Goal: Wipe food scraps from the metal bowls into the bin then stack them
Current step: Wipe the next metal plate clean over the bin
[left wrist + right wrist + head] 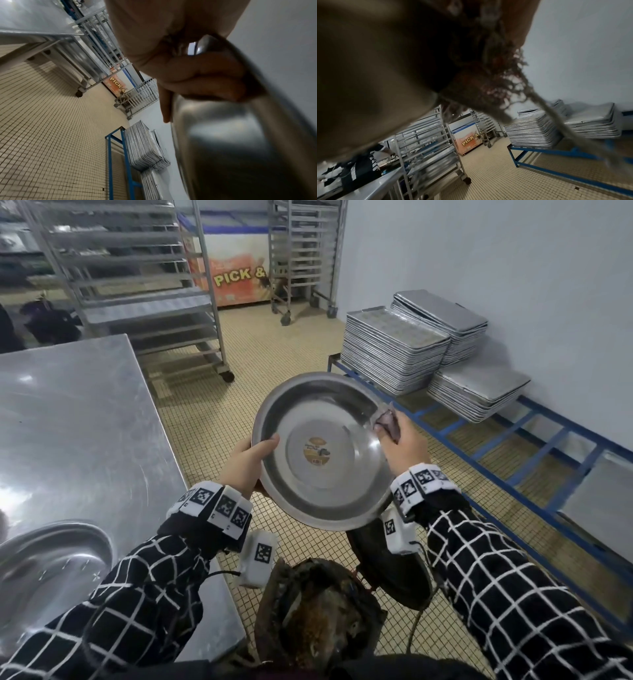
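At the centre of the head view the person's left hand [247,463] grips the rim of a metal bowl [325,451], thumb curled over the edge, tilting it above the bin [318,611] at bottom centre, while the right hand [402,445] pinches a frayed cloth [387,421] against the bowl's right rim. The wiping step looks nearly done, the inside showing only a label, so the next move probably means carrying it to the other bowl [51,559] on the steel table [85,405] at lower left. Open tiled floor lies ahead, with the table edge left and a blue rack [496,467] right.
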`<state>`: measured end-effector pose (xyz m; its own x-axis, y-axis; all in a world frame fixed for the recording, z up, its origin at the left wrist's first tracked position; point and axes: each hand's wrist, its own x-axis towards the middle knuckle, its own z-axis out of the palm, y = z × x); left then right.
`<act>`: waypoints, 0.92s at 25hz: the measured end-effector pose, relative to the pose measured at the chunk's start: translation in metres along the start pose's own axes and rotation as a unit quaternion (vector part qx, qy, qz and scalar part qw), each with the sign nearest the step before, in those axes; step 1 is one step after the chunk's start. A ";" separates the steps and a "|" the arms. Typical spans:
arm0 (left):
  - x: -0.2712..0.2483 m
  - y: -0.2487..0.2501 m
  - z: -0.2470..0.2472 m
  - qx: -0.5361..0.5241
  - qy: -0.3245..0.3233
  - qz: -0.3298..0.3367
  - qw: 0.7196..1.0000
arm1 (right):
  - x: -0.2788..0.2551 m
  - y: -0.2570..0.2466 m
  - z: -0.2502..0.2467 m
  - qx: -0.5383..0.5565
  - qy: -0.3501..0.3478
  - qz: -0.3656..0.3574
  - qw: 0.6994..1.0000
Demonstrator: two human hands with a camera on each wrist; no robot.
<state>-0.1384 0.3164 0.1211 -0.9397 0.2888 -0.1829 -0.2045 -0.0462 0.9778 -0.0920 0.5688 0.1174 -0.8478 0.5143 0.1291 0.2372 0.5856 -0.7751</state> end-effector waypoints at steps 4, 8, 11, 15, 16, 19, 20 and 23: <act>0.005 0.010 -0.002 0.003 -0.044 0.001 0.999 | 0.009 -0.003 -0.019 0.016 0.005 0.013 1.000; -0.003 0.012 0.009 0.054 0.014 0.126 0.990 | -0.006 -0.013 -0.010 0.077 0.080 0.029 0.993; -0.011 0.002 0.013 0.015 0.032 0.155 0.987 | -0.026 -0.024 0.007 0.166 0.126 0.080 0.975; -0.022 -0.008 0.024 0.046 0.035 0.141 0.988 | -0.048 -0.034 0.031 0.249 0.139 0.107 0.953; -0.022 -0.009 0.025 0.039 0.037 0.128 0.990 | -0.051 -0.034 0.034 0.259 0.139 0.106 0.950; -0.016 -0.006 0.019 0.013 0.069 0.097 0.993 | -0.054 -0.031 0.041 0.234 0.110 0.119 0.959; -0.013 -0.005 0.015 0.012 0.080 0.089 0.993 | -0.056 -0.029 0.043 0.220 0.107 0.129 0.961; -0.005 -0.005 0.008 0.026 0.100 0.084 0.991 | -0.066 -0.025 0.053 0.200 0.095 0.110 0.969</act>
<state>-0.1306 0.3224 0.1180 -0.9959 0.0861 -0.0279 -0.0302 -0.0261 0.9992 -0.0671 0.4865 0.0955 -0.6855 0.7279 0.0156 0.1675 0.1785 -0.9696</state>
